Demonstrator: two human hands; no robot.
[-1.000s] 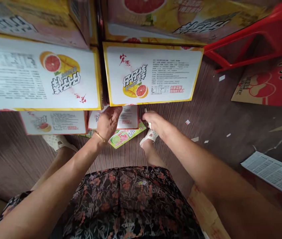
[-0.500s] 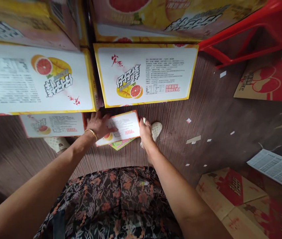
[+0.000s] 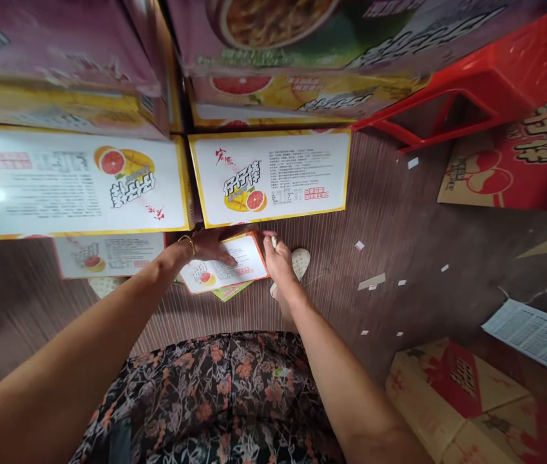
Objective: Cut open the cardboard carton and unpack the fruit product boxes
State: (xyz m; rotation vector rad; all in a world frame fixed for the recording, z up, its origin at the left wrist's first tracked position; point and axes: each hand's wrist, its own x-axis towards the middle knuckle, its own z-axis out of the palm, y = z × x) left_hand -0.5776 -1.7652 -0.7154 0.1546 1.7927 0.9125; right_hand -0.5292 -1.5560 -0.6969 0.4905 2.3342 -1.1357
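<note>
A small white carton (image 3: 241, 267) with an orange edge and printed fruit lies low in front of me, slightly tilted. My left hand (image 3: 211, 246), with a gold bangle at the wrist, grips it from the left. The thumb lies across its top face, and the other fingers are mostly hidden at the far edge. At the carton's right end is my right hand (image 3: 279, 258), fingers curled around a small pale thing (image 3: 274, 242) too small to name. A green-edged box (image 3: 232, 292) shows partly beneath the carton.
Two larger yellow-edged cartons (image 3: 273, 174) stand just beyond my hands, with more boxes stacked behind. Another white carton (image 3: 109, 254) lies left. A red plastic stool (image 3: 495, 84) is at the upper right. Brown-and-red cardboard boxes (image 3: 461, 386) and paper scraps (image 3: 372, 281) lie to the right.
My view has tilted up, showing more stacked boxes at the top. The left hand has slid right along the carton, and the right hand's fingers have curled at its far right corner.
</note>
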